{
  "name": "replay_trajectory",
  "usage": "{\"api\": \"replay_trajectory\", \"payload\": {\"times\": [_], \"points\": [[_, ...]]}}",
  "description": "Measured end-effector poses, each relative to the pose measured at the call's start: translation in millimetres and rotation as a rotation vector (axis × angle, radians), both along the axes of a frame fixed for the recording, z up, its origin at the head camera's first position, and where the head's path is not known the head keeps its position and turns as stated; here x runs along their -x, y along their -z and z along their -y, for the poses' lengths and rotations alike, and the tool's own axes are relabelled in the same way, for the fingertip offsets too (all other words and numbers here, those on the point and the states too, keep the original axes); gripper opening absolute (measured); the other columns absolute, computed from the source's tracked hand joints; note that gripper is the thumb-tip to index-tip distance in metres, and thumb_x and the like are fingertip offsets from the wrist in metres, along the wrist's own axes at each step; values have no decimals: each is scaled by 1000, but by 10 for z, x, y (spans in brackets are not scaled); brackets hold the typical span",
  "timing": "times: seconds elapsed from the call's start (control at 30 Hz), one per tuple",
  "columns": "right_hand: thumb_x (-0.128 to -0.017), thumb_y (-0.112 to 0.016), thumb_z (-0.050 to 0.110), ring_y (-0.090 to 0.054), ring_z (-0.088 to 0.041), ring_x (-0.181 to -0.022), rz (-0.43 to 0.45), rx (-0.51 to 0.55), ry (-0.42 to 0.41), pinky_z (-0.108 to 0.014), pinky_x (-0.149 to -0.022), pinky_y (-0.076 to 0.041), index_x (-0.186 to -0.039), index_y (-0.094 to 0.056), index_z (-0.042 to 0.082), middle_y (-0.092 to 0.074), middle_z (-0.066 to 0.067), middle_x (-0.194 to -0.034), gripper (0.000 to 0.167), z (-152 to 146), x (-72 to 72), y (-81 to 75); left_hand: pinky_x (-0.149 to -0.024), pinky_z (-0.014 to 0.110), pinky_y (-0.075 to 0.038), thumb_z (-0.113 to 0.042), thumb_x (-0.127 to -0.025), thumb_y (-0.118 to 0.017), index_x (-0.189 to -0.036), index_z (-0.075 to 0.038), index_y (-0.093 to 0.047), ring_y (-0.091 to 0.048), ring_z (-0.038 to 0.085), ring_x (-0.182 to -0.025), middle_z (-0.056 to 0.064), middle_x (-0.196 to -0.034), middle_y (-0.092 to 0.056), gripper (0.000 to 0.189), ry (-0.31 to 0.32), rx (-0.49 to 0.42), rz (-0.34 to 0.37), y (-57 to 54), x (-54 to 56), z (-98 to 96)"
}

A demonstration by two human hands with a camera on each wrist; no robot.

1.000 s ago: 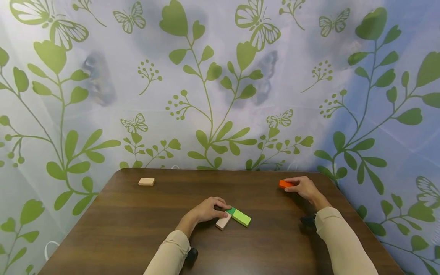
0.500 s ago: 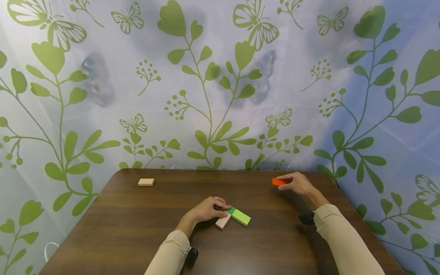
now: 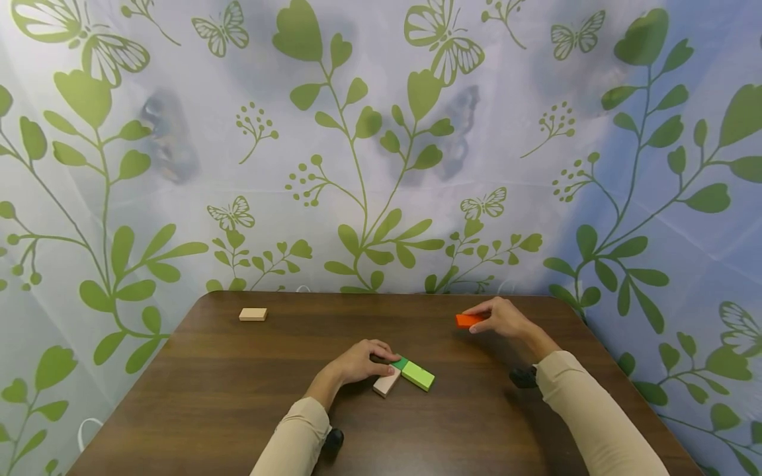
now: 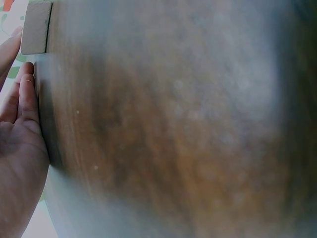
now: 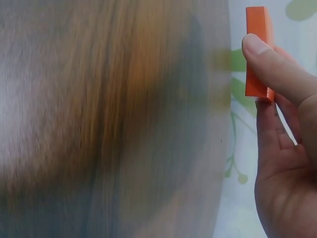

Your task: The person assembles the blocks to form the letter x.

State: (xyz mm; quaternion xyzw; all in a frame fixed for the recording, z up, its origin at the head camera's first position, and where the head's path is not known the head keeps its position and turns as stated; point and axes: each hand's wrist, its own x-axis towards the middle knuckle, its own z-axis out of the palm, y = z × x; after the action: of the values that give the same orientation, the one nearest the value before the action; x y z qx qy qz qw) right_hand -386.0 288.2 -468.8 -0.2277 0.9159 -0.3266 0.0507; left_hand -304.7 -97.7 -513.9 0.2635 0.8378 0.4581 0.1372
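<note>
I see a person's right hand (image 3: pixel 500 317) pinching an orange block (image 3: pixel 467 321) between thumb and fingers, toward the far right of a brown desk (image 3: pixel 333 320). The left hand (image 3: pixel 360 362), near the middle, touches a dark green block (image 3: pixel 400 363) and a pale block (image 3: pixel 387 383); I cannot tell whether it grips them. A lime block (image 3: pixel 418 375) lies just beside both. Another wooden block (image 3: pixel 253 314) lies far left, well apart.

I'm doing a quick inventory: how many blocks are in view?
5: a tan block at far left; a pale block, a dark green block and a lime block by the left hand; an orange block in the right hand. The left hand may hide others.
</note>
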Motion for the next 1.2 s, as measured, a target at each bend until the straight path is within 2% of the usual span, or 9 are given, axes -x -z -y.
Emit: {"api": "replay_trajectory", "payload": {"times": [0.27, 0.47, 0.67, 1.2], "points": [[-86, -87, 18, -64, -23, -100, 5, 18, -106, -37, -84, -53, -121, -78, 8, -72, -13, -119, 38, 220, 11, 14, -106, 55, -40, -12, -93, -79, -121, -5, -78, -50, 34, -128, 7, -130, -62, 28, 2, -5, 2, -25, -10, 0], [-87, -86, 17, -65, -24, -103, -5, 19, -190, -43, -88, -54, -121, -78, 7, -73, -12, -119, 37, 364, 12, 26, -106, 55, -41, -12, -93, -79, -119, -5, -78, -50, 35, -129, 6, -130, -63, 27, -4, -11, 16, -29, -18, -11], [-85, -87, 15, -67, -27, -108, 2, 10, -231, -48, -92, -54, -119, -79, 7, -73, -12, -118, 36, 512, 17, 48, -108, 56, -39, -11, -93, -80, -118, -5, -79, -50, 35, -128, 6, -129, -63, 27, -5, -22, 20, -17, 4, -8], [-84, -88, 14, -65, -14, -96, 51, -66, -375, -37, -90, -53, -115, -82, 12, -75, -1, -111, 32, 908, -18, 42, -109, 57, -37, -11, -93, -79, -117, -5, -79, -52, 35, -127, 7, -128, -64, 26, -8, -15, 26, -37, -8, -6]]}}
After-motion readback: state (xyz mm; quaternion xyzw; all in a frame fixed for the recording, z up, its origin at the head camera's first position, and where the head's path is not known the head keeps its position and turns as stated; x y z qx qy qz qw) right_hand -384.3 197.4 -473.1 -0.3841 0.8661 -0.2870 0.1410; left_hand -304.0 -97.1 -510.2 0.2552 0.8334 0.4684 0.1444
